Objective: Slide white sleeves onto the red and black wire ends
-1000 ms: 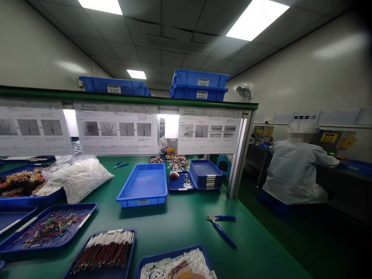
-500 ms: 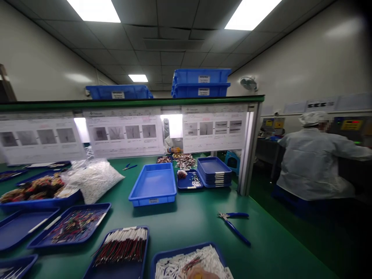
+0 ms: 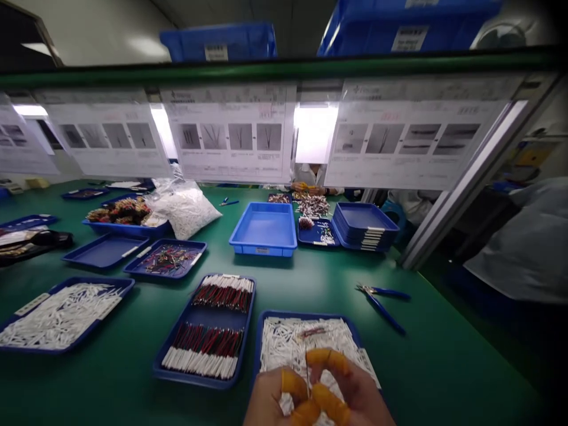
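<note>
On the tabletop [image 3: 310, 281], a tray of white tubes [image 3: 66, 313] is lying far left, and a tray of red and black wires [image 3: 216, 318] is sitting nearer the middle. Over another white-tube tray [image 3: 260, 343], my left hand [image 3: 267, 399] and right hand [image 3: 361, 393] are bringing their covered fingertips together around a thin upright strand [image 3: 307, 373]; I can't tell which grip is pinching it. Blue-handled pliers [image 3: 377, 294] are resting to the right.

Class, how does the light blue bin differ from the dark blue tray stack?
The bin is lighter blue; the tray stack is darker. The bin is a single container; the tray stack is several trays piled up. Both are roughly rectangular and rest on the green table.
</note>
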Available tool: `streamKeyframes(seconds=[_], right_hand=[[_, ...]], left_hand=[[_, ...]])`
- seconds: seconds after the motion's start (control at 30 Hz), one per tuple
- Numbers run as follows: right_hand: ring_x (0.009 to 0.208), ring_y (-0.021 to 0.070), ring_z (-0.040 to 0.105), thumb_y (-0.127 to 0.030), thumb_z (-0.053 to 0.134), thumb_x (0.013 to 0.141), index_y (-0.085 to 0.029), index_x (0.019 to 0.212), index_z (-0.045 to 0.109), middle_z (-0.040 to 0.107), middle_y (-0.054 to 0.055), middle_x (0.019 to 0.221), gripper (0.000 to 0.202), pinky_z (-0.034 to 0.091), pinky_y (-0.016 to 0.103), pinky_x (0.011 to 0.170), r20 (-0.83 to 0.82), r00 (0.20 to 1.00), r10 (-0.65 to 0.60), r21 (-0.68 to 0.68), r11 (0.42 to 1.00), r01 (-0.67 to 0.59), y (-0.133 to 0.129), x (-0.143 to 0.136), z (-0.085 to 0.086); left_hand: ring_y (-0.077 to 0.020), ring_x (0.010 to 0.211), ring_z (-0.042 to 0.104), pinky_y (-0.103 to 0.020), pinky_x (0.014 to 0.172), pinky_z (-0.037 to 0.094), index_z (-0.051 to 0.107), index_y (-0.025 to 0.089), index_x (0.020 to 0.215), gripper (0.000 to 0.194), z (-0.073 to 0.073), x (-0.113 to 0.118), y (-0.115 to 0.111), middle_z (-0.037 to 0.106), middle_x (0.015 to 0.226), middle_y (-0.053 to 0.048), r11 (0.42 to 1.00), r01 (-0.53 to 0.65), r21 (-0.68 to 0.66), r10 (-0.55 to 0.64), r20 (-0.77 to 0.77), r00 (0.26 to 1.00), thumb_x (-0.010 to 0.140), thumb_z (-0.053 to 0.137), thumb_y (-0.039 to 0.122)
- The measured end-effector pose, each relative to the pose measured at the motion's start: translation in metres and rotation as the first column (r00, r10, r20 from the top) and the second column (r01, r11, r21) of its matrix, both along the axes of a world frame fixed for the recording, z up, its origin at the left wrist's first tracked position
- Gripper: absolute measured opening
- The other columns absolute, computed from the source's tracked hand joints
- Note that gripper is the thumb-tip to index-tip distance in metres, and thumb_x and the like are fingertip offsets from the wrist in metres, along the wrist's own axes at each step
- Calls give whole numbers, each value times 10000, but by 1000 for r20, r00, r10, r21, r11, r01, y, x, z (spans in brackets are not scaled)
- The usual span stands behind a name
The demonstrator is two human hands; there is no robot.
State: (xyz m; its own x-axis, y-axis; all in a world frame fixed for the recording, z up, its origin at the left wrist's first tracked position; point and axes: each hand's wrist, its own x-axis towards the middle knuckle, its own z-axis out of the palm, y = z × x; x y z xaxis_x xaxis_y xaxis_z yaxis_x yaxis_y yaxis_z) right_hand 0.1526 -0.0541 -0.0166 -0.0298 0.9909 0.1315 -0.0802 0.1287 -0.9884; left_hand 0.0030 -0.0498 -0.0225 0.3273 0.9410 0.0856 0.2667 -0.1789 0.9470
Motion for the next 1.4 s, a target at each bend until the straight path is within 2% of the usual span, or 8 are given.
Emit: streamKeyframes(seconds=[0.3,0.53,0.67,0.77,0.87,1.07,1.2,1.4], right_hand=[[649,174,543,-156,656,694,-199,635,622,567,9,646,81,453,279,609,90,996,20,7,1000,-21,2,3,1],[732,203,584,-291,658,724,-201,748,656,618,43,736,93,497,315,693,58,998,-4,-139,990,12,-1,1,4],[777,211,592,-321,625,762,-208,788,671,622,52,779,125,498,336,730,12,1000,23,-146,989,-21,-1,4,5],[797,214,581,-317,646,746,-213,763,664,613,51,791,107,491,333,732,-7,1000,25,-66,997,-25,0,5,5],[793,216,565,-332,637,752,-204,747,638,592,46,746,128,482,321,702,31,999,-34,-18,999,34,0,4,3],[723,190,543,-339,598,781,-195,756,589,557,34,718,147,466,273,601,36,996,-88,-64,994,90,-1,1,1],[706,184,542,-301,625,756,-206,774,595,567,31,732,101,471,277,623,73,994,-80,-10,997,81,-1,3,-3],[759,224,590,-357,622,754,-236,788,629,610,50,757,126,498,282,648,155,988,-22,1,1000,22,-3,14,-12]], left_hand=[[-109,478,474,-192,467,378,514,159,494,225,7,4,8,501,506,18,998,-32,57,32,3,999,696,613,150],[-178,701,581,-246,666,434,629,156,700,136,5,-3,2,648,730,-59,991,42,127,-40,-18,999,763,510,135],[-155,618,561,-235,612,433,617,148,626,207,8,-4,3,608,643,-39,976,123,-179,-109,90,990,778,483,189],[-118,528,536,-219,556,425,627,128,614,234,10,-1,5,587,602,-21,857,247,-453,-124,283,951,778,490,222],[-106,514,522,-211,539,418,645,113,642,214,12,3,6,575,587,-13,818,287,-499,-116,347,931,763,522,239],[-139,597,544,-219,562,434,671,128,719,105,10,4,2,633,673,-45,984,104,-144,-86,125,988,745,581,176],[-181,721,615,-255,681,471,687,151,793,107,5,0,0,685,790,-81,998,54,38,-55,27,998,754,588,148],[-180,604,637,-219,571,484,714,136,714,197,-13,3,8,699,684,-108,969,160,188,-166,15,986,750,547,235]])
